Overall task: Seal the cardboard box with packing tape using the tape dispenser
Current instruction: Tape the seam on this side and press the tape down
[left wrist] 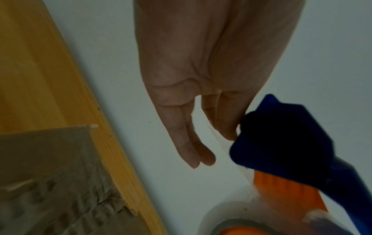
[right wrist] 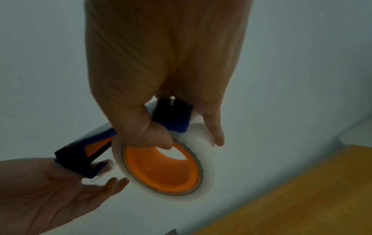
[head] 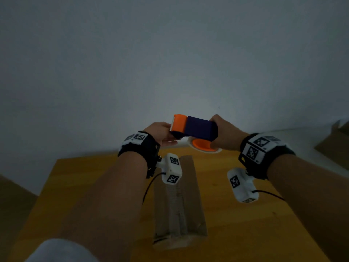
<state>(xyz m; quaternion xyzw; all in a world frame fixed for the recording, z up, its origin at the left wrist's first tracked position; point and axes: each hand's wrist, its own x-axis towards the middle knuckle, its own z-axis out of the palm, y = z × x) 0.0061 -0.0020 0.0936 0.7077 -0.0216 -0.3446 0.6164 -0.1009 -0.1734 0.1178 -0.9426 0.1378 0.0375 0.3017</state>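
Note:
My right hand point(head: 217, 134) grips the blue and orange tape dispenser point(head: 200, 129) in the air beyond the table's far edge. Its thumb lies on the side of the clear tape roll point(right wrist: 201, 136) and its fingers wrap over the blue frame point(right wrist: 173, 119). My left hand point(head: 170, 134), palm up, pinches the free tape end point(left wrist: 213, 130) at the dispenser's front. Its ring and little fingers point(left wrist: 193, 152) hang straight and its thumb is hidden. The narrow cardboard box point(head: 177, 201) lies closed on the wooden table point(head: 75, 186) under my forearms, a crinkled tape strip along its top seam.
A plain white wall fills the background. More brown cardboard point(head: 334, 140) sits at the right edge, beyond the table. The table's far edge point(left wrist: 112, 143) runs just behind the box end. A dark floor strip point(head: 11, 205) shows on the left.

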